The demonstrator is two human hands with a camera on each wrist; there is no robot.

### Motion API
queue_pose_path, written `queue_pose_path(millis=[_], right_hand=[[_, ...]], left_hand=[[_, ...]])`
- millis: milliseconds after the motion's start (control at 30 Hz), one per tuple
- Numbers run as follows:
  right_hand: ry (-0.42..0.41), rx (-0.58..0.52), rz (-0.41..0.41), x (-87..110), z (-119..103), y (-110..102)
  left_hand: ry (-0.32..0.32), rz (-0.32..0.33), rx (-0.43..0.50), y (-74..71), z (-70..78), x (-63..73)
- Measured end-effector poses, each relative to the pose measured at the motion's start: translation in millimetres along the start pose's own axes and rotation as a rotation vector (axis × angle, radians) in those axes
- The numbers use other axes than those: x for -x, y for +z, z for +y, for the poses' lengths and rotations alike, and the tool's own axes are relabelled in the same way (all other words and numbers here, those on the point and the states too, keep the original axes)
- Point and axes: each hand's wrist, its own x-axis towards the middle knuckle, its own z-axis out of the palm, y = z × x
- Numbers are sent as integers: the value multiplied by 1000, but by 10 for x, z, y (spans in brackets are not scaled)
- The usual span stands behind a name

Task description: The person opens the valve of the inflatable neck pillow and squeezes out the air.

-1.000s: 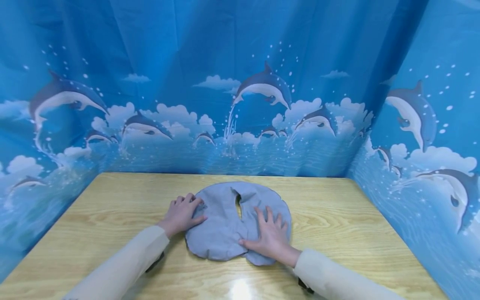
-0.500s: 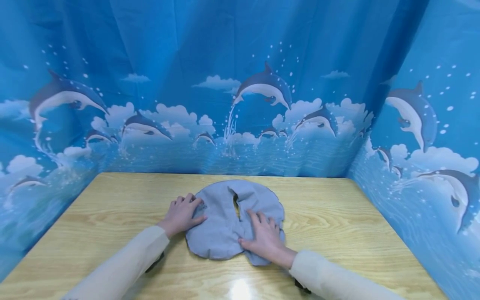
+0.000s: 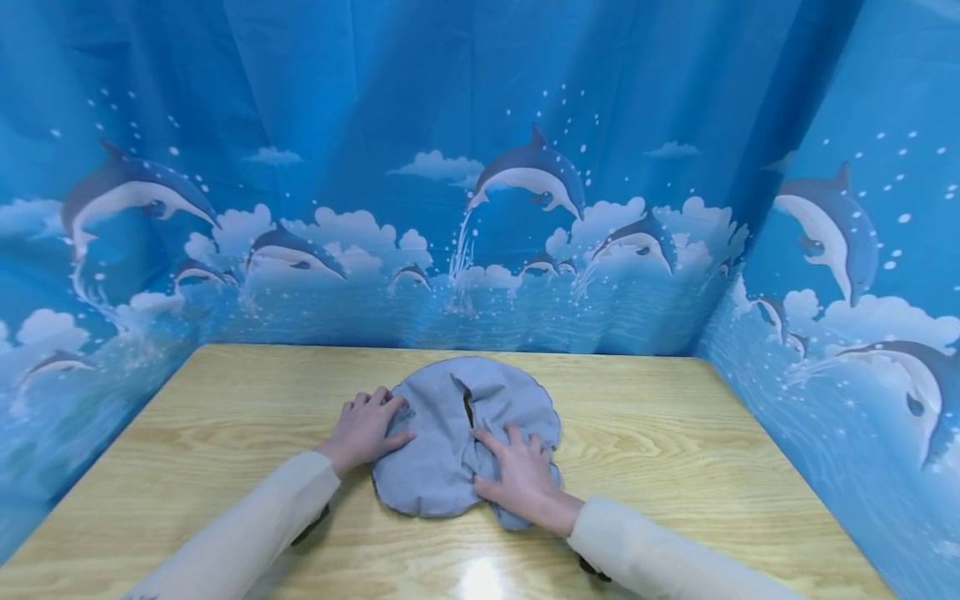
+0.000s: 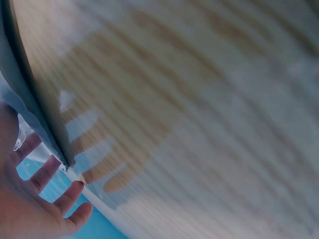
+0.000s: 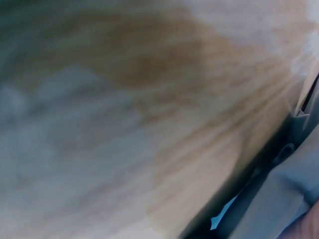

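The grey cloth (image 3: pixel 427 471) lay midway between the left and right edges of the tabletop (image 3: pixel 660 417), nearing its far edge. Uneven pressure from either palm could have bunched the fabric and pinched its slit (image 3: pixel 468 407) closed. The left hand (image 3: pixel 367 429) touched the cloth's left rim, the right hand (image 3: pixel 519 477) its right half, both spread-fingered, grasping nothing.

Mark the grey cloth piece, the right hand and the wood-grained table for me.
Grey cloth piece (image 3: pixel 447 454): head view, on its upper face, left of centre.
Right hand (image 3: pixel 520 474): head view, on the back of the hand.
Wood-grained table (image 3: pixel 675 442): head view, on a bare part of its top.
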Motion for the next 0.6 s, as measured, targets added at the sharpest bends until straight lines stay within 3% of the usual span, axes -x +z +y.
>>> queue_pose_path(millis=[333,600], right_hand=[[13,-106,-81,4,-16,3],[-32,-71,-120,24,-93,8]], left_hand=[[-14,0,-23,24,-7,-16],[-11,9,-7,33,-19,-20]])
